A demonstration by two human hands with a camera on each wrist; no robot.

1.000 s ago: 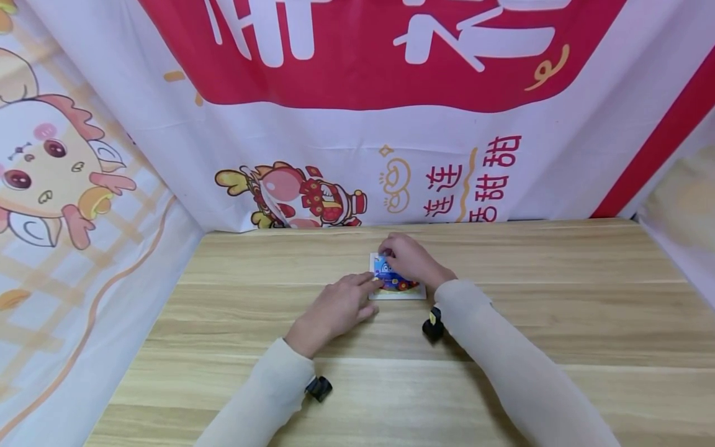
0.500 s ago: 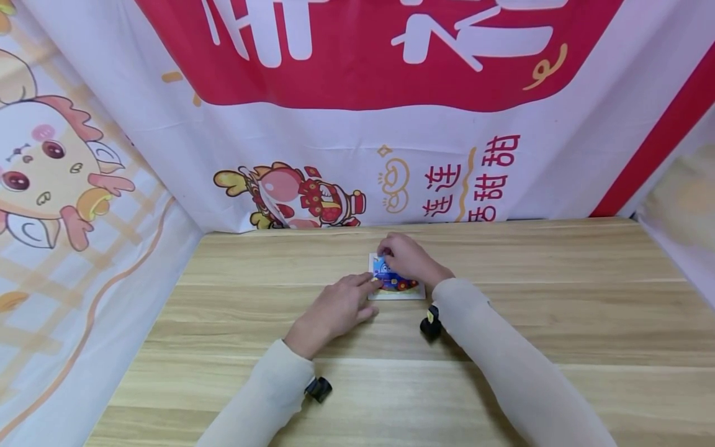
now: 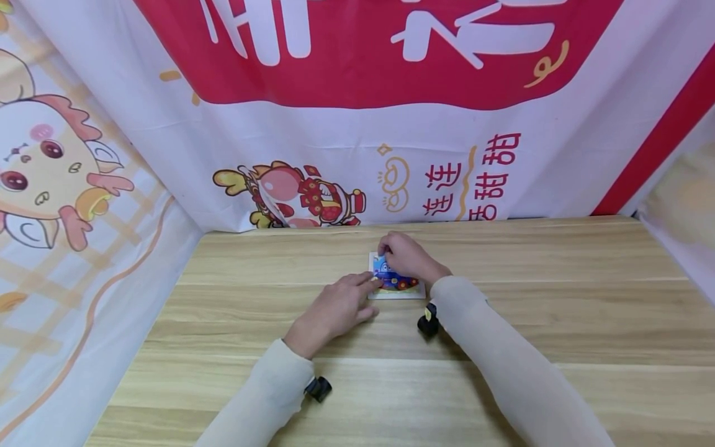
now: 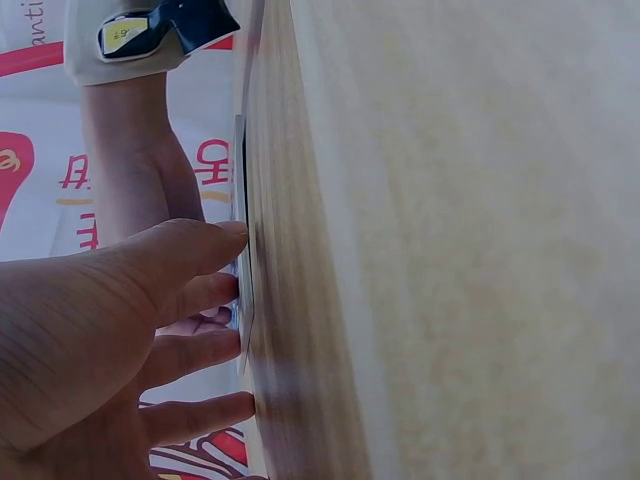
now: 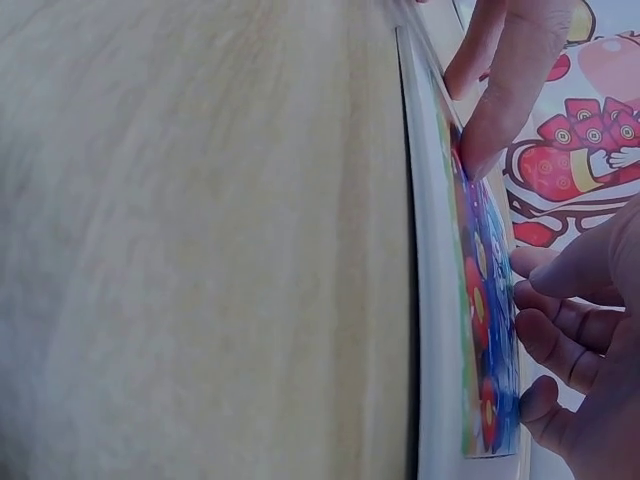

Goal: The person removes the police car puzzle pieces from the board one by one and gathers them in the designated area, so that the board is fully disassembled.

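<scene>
A small white-bordered board (image 3: 418,295) with a bright blue cartoon picture (image 3: 385,270) lies flat near the table's far edge. My left hand (image 3: 341,305) reaches in from the left with fingers extended, fingertips resting on the picture's left part. In the right wrist view, two left fingers (image 5: 510,95) press down on its surface. My right hand (image 3: 406,256) bends over the picture's upper part and hides some of it. Its curled fingers (image 5: 560,350) rest along the picture's edge, thumb and forefinger tips close together at the corner; I cannot tell whether anything is pinched there.
The wooden table (image 3: 251,261) meets a white and red printed cloth (image 3: 335,143) right behind the board. Another printed cloth (image 3: 67,298) hangs along the left side. Black wrist cameras (image 3: 318,389) sit on both sleeves.
Both hands stay at the board with almost no movement; the right wrist has shifted very slightly to the left.
</scene>
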